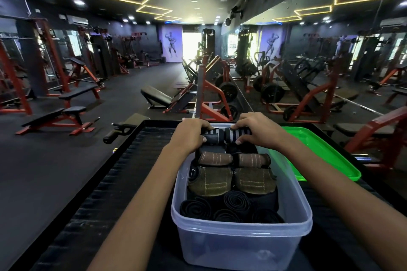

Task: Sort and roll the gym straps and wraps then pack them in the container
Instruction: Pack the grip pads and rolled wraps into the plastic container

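Observation:
A clear plastic container (242, 242) stands on a black table, packed with rolled gear. Several black coiled straps (236, 201) fill its near end. Two olive leather grip pads (210, 181) lie behind them, then two brown rolled wraps (214, 158). At the far end my left hand (190, 135) grips a black-and-grey striped rolled wrap (212, 136). My right hand (255, 130) grips a second striped roll (239, 133) beside it. Both rolls sit at the container's far rim, end to end.
A green lid (319, 156) lies on the black table (123, 171) to the right of the container. Beyond the table's far edge are red-framed gym benches and weight machines, with a mirror wall on the right.

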